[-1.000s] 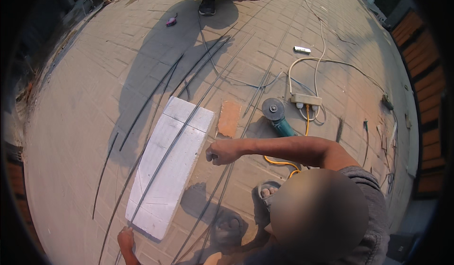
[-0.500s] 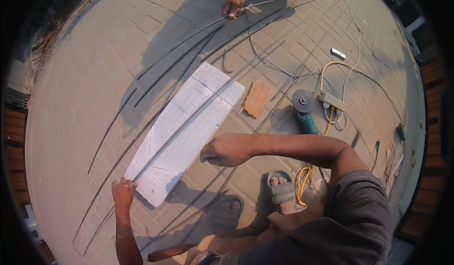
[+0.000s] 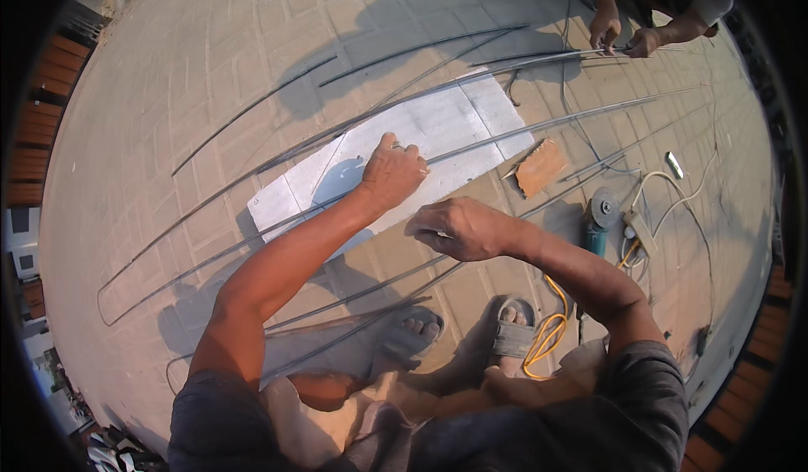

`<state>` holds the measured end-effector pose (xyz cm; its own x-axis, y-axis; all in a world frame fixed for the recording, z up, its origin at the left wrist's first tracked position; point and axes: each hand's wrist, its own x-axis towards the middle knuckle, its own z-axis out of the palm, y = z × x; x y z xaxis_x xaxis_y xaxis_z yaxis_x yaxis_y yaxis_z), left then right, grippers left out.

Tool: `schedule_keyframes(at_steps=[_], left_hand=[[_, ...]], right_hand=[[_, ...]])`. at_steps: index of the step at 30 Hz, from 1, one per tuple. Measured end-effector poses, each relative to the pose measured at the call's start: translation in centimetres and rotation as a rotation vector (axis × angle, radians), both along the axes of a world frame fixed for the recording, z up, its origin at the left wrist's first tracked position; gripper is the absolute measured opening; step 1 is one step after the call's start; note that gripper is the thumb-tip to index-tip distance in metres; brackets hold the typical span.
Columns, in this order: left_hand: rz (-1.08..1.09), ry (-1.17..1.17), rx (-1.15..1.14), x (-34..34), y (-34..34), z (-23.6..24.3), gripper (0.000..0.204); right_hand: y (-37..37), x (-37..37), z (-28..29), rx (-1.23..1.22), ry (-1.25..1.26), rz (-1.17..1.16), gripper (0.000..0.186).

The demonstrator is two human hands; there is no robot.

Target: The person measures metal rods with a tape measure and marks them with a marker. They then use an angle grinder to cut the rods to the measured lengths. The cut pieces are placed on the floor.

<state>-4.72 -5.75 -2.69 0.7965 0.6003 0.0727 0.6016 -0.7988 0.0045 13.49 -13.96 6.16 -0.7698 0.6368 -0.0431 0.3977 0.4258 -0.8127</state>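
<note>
My left hand (image 3: 396, 169) is closed on a long steel rod (image 3: 471, 146) lying across a white slab (image 3: 497, 112). My right hand (image 3: 459, 229) hangs just off the slab's near edge with its fingers curled; what it holds, if anything, is hidden. A bent rod (image 3: 168, 239) runs from a loop at the left across the slab's far side. At the top right, a co-worker's hands (image 3: 643, 42) grip rods above the paving.
An angle grinder (image 3: 596, 240), a power strip (image 3: 641, 230) with yellow and pale cords, an orange board piece (image 3: 540, 169) and a small white object (image 3: 674, 165) lie at right. More rods (image 3: 328, 305) lie by my sandalled feet (image 3: 512, 329).
My left hand has moved from the slab's left end up and right toward its middle. My right hand moved right and slightly down. The co-worker's hands shifted right. The view has turned.
</note>
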Motion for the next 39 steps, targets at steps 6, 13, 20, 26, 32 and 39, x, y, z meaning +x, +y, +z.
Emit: schedule_keyframes(at_steps=[6,13,20,26,32,39], left_hand=[[0.012,0.062,-0.002,4.4,2.1,-1.1,0.026],[0.295,-0.160,0.052,-4.5,5.2,2.2,0.044],[0.454,0.207,-0.103,-16.0,7.3,-0.7,0.029],[0.317,0.045,0.069,-14.2,3.3,2.1,0.014],[0.288,-0.111,0.023,-10.3,-0.1,3.7,0.013],[0.224,-0.140,-0.036,-8.9,-0.4,0.4,0.016]], right_hand=[[0.0,1.9,-0.5,-0.021,0.005,-0.047,0.019],[1.6,4.0,-2.2,-0.021,-0.032,-0.179,0.020],[9.8,5.9,-6.5,0.598,-0.226,-0.568,0.034],[12.9,4.7,-9.4,0.479,-0.466,-0.501,0.029],[10.9,6.8,-9.7,0.458,-0.319,-0.440,0.019],[9.5,7.9,-10.3,0.545,-0.417,-0.374,0.015]])
